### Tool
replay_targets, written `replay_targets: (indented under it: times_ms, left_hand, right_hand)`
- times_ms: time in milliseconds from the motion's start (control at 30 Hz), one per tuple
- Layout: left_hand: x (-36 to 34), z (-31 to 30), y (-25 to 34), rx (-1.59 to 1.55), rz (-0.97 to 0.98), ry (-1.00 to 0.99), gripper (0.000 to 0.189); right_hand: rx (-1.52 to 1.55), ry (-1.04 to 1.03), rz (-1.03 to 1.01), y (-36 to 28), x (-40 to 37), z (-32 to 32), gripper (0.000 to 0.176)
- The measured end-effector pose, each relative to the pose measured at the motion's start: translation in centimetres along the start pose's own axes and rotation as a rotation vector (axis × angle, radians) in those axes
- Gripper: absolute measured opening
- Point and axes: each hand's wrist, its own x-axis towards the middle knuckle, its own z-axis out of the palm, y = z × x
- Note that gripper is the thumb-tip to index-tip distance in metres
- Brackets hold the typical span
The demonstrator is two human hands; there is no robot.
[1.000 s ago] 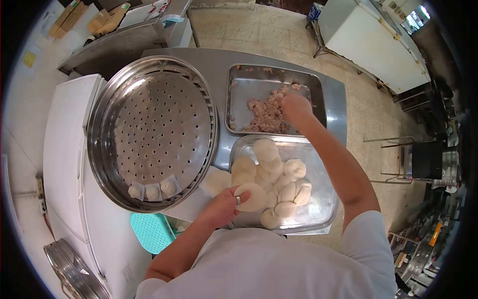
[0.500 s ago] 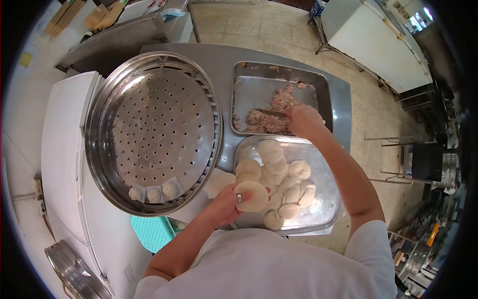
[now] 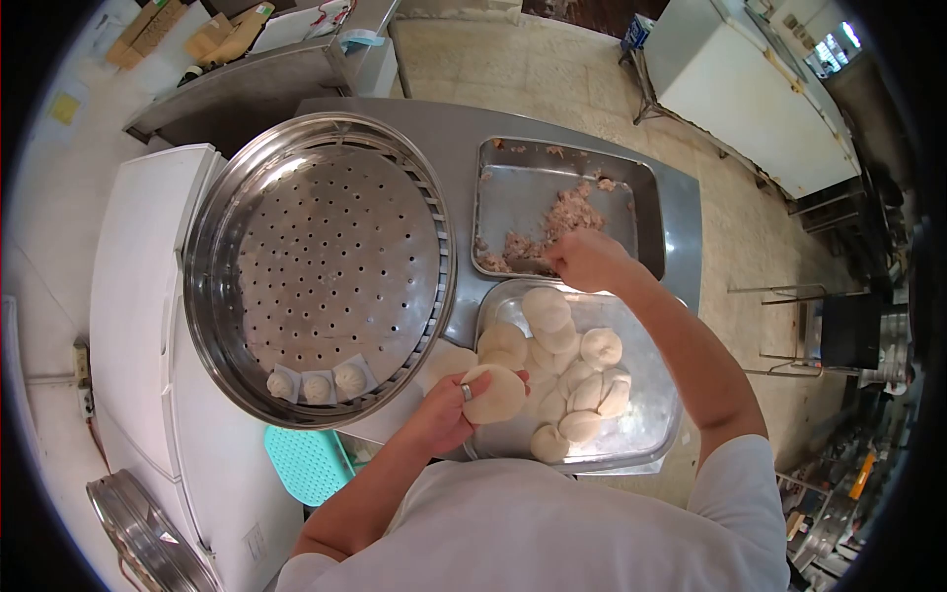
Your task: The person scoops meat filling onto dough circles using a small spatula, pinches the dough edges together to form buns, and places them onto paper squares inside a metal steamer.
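Plain white or very pale grey shirt [image 3: 562,523], loose, soft folds across front; short sleeves, right sleeve [image 3: 735,483] ending around elbow, left sleeve [image 3: 306,572] partly cut off by dark lens edge. Forearms bare. Left hand [image 3: 446,414]: wide silver-coloured ring [image 3: 467,392], smooth band. Right hand [image 3: 592,260] bare.

A grey metal-topped work table [image 3: 683,232] stands on a pale beige tiled floor [image 3: 483,69] in a room with daylight showing at a window.
Left of the table, a boxy white appliance [image 3: 148,266] fronts an off-white wall [image 3: 49,217]; past the table's far left corner, a brushed-steel counter [image 3: 266,87]. Well right of the table, a tubular metal frame with a black panel [image 3: 850,324]; beyond its far right corner, a large white cabinet [image 3: 755,104] and a small bright window [image 3: 837,49].
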Motion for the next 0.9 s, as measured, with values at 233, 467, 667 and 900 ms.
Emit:
replay_targets:
  times_ms: [233, 467, 667, 900]
  left_hand:
    - [0.6, 0.1, 1.1, -0.087, 0.176, 0.069, 0.051]
    - [5.0, 3.6, 4.6, -0.283, 0.365, 0.169, 0.046]
    - [7.4, 4.8, 4.9, -0.505, 0.461, 0.023, 0.043]
    - [7.3, 3.2, 4.3, -0.421, 0.513, 0.185, 0.036]
  right_hand:
    - [0.491, -0.036, -0.026, 2.9, -1.0, 0.2, 0.02]
    - [0.983, 0.235, 0.079, -1.9, -8.5, 3.3, 0.029]
    - [0.379, 0.744, 0.012, -8.1, -12.7, 8.6, 0.048]
    - [0.413, 0.781, 0.095, -9.5, -17.1, 8.2, 0.049]
